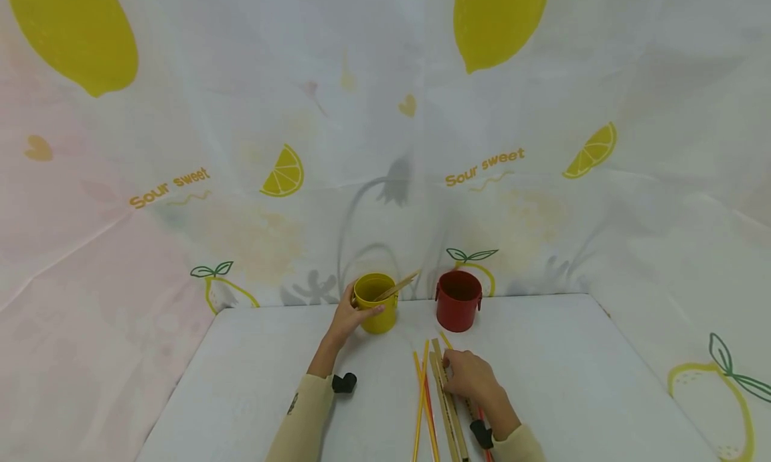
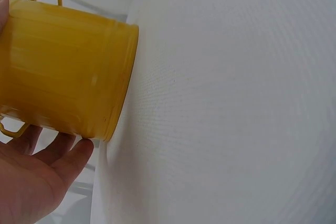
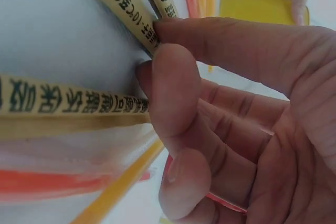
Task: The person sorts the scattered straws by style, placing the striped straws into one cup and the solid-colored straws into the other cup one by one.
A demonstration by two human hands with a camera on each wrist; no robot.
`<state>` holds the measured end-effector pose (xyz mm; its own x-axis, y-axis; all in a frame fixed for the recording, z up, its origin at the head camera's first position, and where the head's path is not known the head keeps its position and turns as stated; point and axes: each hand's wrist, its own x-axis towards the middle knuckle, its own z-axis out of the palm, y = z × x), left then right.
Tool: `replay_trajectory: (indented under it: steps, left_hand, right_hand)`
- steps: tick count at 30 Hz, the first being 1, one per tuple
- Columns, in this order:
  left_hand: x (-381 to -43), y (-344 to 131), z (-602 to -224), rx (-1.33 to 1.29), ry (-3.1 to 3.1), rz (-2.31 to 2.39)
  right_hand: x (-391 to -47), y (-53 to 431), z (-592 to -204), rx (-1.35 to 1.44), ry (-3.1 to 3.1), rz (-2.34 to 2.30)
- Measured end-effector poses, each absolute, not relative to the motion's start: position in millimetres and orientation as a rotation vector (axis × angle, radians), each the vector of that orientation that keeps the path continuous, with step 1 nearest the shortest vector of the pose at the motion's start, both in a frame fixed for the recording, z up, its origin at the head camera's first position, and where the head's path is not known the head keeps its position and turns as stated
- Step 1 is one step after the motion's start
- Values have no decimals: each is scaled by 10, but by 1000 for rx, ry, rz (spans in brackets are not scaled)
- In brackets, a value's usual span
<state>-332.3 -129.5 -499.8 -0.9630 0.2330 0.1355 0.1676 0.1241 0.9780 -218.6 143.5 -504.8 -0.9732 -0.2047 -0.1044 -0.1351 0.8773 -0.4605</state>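
Note:
My left hand [image 1: 346,320] holds the side of a small yellow metal pail [image 1: 379,323], its thumb at the front near the rim. Tan paper-wrapped straws [image 1: 402,286] lean out of that pail to the right. In the left wrist view the pail's base meets the table, with fingers spread along its side. My right hand [image 1: 474,376] is down among straws laid lengthwise on the table. Its thumb and a fingertip pinch a tan paper-wrapped straw [image 3: 123,9] with black print. Another wrapped straw [image 3: 79,98] runs up to the fingers, its end hidden.
A red pail [image 1: 456,315] stands right of the yellow one, near the table's back edge. Loose yellow straws [image 1: 419,402] and red straws [image 3: 52,182] lie around the wrapped ones. A printed lemon cloth [image 1: 373,147] hangs behind the white table [image 1: 572,368].

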Motion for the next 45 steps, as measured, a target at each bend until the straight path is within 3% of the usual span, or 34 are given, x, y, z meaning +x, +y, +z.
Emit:
replay_trajectory:
  steps: [19, 45]
  left_hand:
    - [-3331, -1292, -5011, 417, 2322, 2004]
    - [-3317, -1306, -4986, 432, 2337, 1984]
  right_hand:
    - [-2186, 1417, -5098, -283, 2873, -760]
    - [-2156, 1408, -4762, -279, 2941, -813]
